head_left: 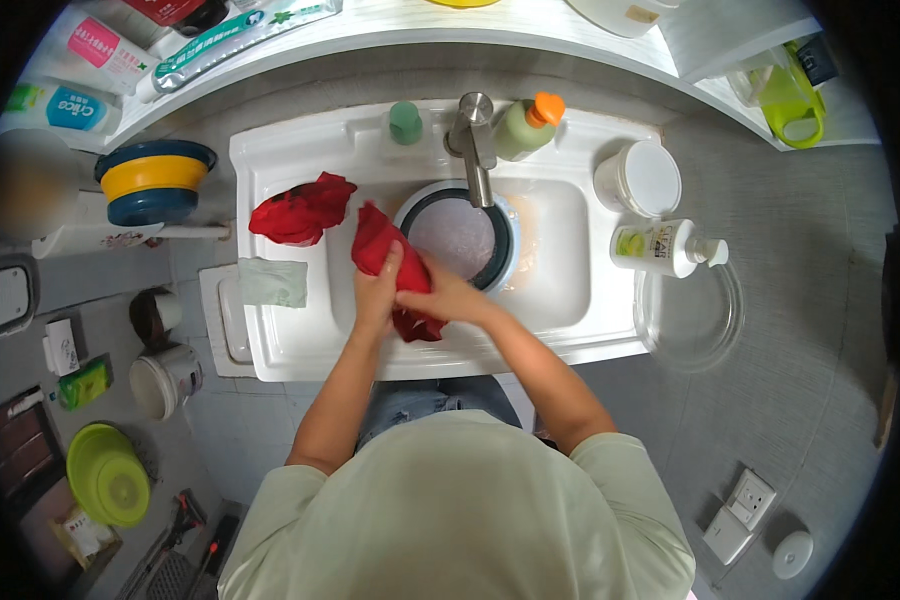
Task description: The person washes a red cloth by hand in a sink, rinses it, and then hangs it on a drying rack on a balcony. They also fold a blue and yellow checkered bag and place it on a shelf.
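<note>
- Wringing or scrubbing looks like the step in hand: your left hand (378,290) and right hand (440,298) are both clamped on the red cloth (382,245), pressed together over the white sink (570,300).
- The cloth stretches from above your left hand down to a bunched end below your right, just beside the round basin (505,262) that sits under the metal faucet (476,145).
- A second red cloth (302,208) lies crumpled on the sink's left ledge, apart from your hands, with a pale green rag (273,282) just below it.
- A green soap bottle with an orange cap (528,126) stands right of the faucet; a white pump bottle (665,247) lies on the right ledge.
- Judging from this, the next move calls for a firm two-handed grip, kept over the sink.
</note>
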### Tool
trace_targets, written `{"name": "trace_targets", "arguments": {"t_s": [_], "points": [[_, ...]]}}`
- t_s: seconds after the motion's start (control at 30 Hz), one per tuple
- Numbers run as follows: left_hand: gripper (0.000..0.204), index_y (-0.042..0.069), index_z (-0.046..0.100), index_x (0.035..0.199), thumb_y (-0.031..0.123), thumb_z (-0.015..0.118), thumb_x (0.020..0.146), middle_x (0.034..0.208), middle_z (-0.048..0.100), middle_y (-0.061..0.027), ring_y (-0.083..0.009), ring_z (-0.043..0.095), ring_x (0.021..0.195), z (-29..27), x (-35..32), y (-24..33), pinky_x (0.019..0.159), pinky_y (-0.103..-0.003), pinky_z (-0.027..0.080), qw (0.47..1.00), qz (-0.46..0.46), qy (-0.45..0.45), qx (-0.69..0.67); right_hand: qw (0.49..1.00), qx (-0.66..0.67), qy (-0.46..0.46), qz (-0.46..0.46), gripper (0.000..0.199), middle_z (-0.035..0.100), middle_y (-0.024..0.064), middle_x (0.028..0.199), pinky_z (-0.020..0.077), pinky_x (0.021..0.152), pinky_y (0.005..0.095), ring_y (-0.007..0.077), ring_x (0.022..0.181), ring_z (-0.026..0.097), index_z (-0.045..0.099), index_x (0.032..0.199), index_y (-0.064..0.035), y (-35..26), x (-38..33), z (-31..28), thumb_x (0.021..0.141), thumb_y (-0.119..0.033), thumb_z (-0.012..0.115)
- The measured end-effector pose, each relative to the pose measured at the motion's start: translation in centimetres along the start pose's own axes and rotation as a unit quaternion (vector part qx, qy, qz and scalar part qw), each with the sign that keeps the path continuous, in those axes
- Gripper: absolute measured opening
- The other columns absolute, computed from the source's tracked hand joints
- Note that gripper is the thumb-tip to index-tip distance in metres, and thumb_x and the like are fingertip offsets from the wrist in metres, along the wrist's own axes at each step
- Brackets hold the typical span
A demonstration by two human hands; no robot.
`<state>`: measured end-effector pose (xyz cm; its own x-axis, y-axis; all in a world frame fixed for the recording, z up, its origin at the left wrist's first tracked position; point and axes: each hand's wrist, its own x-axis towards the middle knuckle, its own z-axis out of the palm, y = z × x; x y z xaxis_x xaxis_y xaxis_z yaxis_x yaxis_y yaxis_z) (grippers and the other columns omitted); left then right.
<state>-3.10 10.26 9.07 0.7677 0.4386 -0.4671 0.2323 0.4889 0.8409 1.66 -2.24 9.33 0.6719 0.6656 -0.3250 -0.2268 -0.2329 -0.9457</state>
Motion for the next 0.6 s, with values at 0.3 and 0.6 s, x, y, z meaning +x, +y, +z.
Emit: {"name": "trace_targets", "arguments": {"t_s": [0.3,0.6], "points": [[0.057,0.001,0.040,0.120,0.048,0.033,0.090,0.120,0.050,-0.0127,-0.0206,0.050,0.106,1.3,0.1,6.8,0.090,-0.034,0.041,0.976,-0.058,-0.202,-0.050,0.734,0.644,-0.098,0.191,0.065,0.042,0.0144,0.127,0.0377,0.093,0.0447,0.0337,0.113,0.043,0.027,0.133,-0.0058,0.7,-0.9,0.8,0.087,-0.052,0.036],[0.086,-0.003,0.029,0.129,0.066,0.030,0.079,0.129,0.040,-0.0183,-0.0250,0.041,0.118,-0.3,1.7,5.9,0.099,-0.035,0.032,0.889,-0.116,-0.422,-0.133,0.608,0.720,-0.334,0.029,0.081,0.045,0.0190,0.120,0.0351,0.091,0.0534,0.0369,0.107,0.047,0.033,0.128,-0.0028,-3.3,-0.6,2.5,0.076,-0.062,0.049]]}}
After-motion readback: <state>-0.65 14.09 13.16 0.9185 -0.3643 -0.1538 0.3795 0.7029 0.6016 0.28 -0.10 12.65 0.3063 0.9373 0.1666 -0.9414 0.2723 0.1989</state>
